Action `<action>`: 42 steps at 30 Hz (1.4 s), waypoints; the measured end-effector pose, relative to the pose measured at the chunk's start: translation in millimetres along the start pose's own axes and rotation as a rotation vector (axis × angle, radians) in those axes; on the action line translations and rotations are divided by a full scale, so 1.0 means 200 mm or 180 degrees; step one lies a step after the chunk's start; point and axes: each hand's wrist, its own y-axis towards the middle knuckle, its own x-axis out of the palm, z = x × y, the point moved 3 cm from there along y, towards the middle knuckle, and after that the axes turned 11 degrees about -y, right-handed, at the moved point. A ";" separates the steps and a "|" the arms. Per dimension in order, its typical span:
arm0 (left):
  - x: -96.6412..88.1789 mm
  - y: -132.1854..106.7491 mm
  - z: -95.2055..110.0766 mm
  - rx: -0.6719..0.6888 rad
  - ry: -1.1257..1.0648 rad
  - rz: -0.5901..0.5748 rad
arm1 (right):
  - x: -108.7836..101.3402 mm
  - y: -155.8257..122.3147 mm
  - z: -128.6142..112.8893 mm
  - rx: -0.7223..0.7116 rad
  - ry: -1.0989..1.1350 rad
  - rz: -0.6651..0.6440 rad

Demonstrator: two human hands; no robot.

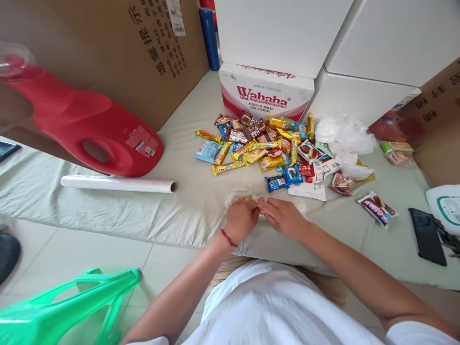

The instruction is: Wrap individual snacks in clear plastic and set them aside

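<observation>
Both my hands meet over a piece of clear plastic wrap [233, 196] near the front edge of the covered surface. My left hand [241, 221], with a red cord at the wrist, has its fingers curled and closed on the wrap. From the other side my right hand [283, 218] presses its fingers together on it, fingertips touching the left ones. Something small and green [247, 196] shows at the left fingertips; the hands hide most of what is under them. Beyond them lies a heap of wrapped snacks [255, 143], with blue packets [283, 178] nearest.
A white water carton [266, 93] stands behind the heap. To the left are a red jug [89, 127] and a white roll [118, 183]. Crumpled clear plastic [345, 136], a snack pack [376, 209] and a phone [427, 235] lie right. A green stool [72, 302] stands below.
</observation>
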 end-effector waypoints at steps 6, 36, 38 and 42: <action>-0.16 0.02 -0.28 -0.0429 -0.1014 0.0891 | 0.12 -0.04 -0.02 0.0056 0.0040 -0.0079; -0.32 -0.01 -0.24 -0.0205 -0.0340 -0.0221 | 0.12 -0.15 -0.08 -0.0024 0.0375 0.0371; -0.30 -0.05 -0.17 -0.0527 -0.0661 -0.0025 | 0.13 -0.14 -0.09 0.0023 0.0291 0.0321; -0.15 -0.08 -0.01 -0.0832 -0.1244 0.0127 | 0.14 -0.14 -0.11 0.0113 0.0210 0.0337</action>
